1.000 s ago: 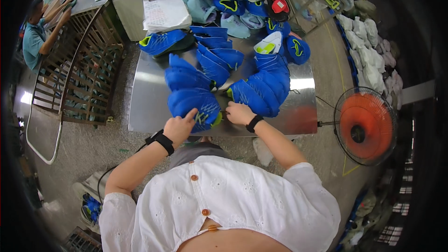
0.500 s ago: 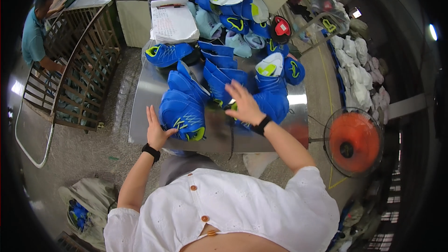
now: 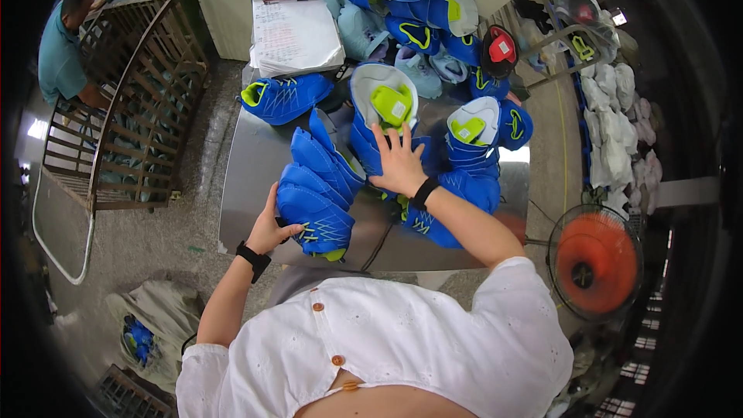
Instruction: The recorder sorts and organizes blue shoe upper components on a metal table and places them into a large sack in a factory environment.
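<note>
My left hand [image 3: 272, 226] grips the left side of a stack of blue shoe uppers [image 3: 317, 205] with yellow-green lacing, its thumb across the front. These uppers are nested and lean in a row on the metal table. My right hand [image 3: 398, 162] lies with fingers spread on a middle stack of blue uppers [image 3: 365, 139], topped by a white sole lining [image 3: 370, 85] with a lime-green patch. My palm hides that stack's lower part. Beside my right wrist is another blue stack [image 3: 472, 182] with a white and lime-green top.
A single blue shoe [image 3: 285, 99] lies at the table's left, near a paper pad [image 3: 294, 31] with a pen. More blue and pale shoes pile up behind. A fan [image 3: 594, 262] stands at the right, a slatted cart [image 3: 147, 124] at the left beside a person [image 3: 66, 54].
My right hand has moved onto the middle stack, which now stands more upright with its white and lime-green top showing. My left hand has closed in on the left stack. The view has shifted.
</note>
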A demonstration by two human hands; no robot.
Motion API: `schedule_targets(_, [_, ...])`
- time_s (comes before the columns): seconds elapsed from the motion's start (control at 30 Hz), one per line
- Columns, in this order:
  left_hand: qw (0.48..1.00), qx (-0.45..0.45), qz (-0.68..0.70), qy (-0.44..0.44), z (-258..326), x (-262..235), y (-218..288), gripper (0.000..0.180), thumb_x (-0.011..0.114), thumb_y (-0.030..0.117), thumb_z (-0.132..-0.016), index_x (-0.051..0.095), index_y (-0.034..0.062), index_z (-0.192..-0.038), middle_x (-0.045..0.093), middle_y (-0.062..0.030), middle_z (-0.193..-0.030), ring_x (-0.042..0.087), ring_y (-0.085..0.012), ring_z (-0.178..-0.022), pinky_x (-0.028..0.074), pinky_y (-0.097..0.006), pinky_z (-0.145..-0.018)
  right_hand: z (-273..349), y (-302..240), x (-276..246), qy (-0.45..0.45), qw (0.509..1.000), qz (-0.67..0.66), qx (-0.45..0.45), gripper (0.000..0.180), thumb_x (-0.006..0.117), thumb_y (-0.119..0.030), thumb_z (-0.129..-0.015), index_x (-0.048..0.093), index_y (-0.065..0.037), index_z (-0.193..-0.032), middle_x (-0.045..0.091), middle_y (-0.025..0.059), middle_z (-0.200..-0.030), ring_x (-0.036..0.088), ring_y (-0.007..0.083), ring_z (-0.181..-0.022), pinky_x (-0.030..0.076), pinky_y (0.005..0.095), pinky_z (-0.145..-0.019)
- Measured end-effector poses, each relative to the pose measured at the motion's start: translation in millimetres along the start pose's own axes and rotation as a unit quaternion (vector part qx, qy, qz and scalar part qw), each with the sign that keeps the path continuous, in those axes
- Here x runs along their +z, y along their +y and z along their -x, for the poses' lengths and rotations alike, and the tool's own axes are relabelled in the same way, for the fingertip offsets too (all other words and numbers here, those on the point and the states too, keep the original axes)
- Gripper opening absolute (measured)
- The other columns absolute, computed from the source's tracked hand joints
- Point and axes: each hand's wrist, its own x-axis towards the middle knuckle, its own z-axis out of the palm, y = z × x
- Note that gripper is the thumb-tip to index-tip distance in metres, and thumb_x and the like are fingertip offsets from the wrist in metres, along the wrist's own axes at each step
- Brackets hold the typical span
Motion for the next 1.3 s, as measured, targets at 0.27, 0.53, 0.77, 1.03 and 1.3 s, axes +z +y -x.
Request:
schedule_targets(0.27, [0.999, -0.02, 0.034, -0.027, -7, -2, -1, 0.1, 0.077, 0.028, -0.063, 0.013, 0.0009, -0.134, 0.039, -0.022, -0.126, 0.04, -0.0275, -0.116, 0.034, -0.034, -0.095, -19, 56, 27, 0.066, 0.971, -0.185, 0.137, 0.06, 0.065, -0.023, -0.059, 0.041, -0.006, -0.112, 0.053, 0.0154, -0.105, 0.05, 0.0339, -0.098, 0.042, 0.0459, -0.074])
schedule_targets(0.53, [0.99, -0.068, 0.115, -0.037, -9, -8, 5, 0.09, 0.077, 0.023, -0.064, 0.022, -0.0034, -0.13, 0.046, -0.0197, -0.117, 0.05, -0.0243, -0.104, 0.044, -0.031, -0.085, -14, 58, -14, 0.28, 0.925, -0.232, 0.111, 0.048, 0.067, -0.015, -0.06, 0.05, 0.001, -0.101, 0.055, 0.0207, -0.094, 0.052, 0.0389, -0.089, 0.042, 0.043, -0.075])
schedule_targets(0.77, [0.983, -0.098, 0.145, -0.058, -21, -12, -14, 0.087, 0.078, 0.019, -0.062, 0.024, -0.0074, -0.125, 0.044, -0.0207, -0.116, 0.048, -0.0255, -0.105, 0.044, -0.034, -0.087, -16, -37, 2, 0.26, 0.906, -0.325, 0.082, 0.049, 0.069, -0.017, -0.061, 0.047, 0.002, -0.1, 0.054, 0.0233, -0.094, 0.051, 0.0415, -0.087, 0.042, 0.0444, -0.074])
schedule_targets(1.03, [0.962, 0.006, 0.231, -0.148, -1, -84, -9, 0.08, 0.084, 0.012, -0.051, 0.037, 0.0003, -0.115, 0.051, -0.0138, -0.11, 0.047, -0.0214, -0.105, 0.039, -0.033, -0.091, 47, -128, -1, 0.326, 0.84, -0.386, 0.199, 0.046, 0.07, -0.016, -0.063, 0.051, 0.006, -0.098, 0.06, 0.0207, -0.089, 0.059, 0.0331, -0.081, 0.046, 0.0349, -0.073])
schedule_targets(1.3, [0.967, 0.148, 0.202, -0.054, 51, -266, 38, 0.083, 0.084, 0.009, -0.048, 0.038, 0.005, -0.116, 0.05, -0.0115, -0.111, 0.048, -0.0206, -0.104, 0.041, -0.032, -0.088, -6, -298, -125, 0.44, 0.781, -0.442, 0.026, 0.043, 0.07, -0.005, -0.064, 0.051, 0.006, -0.102, 0.059, 0.0135, -0.097, 0.056, 0.0222, -0.087, 0.042, 0.0311, -0.081])
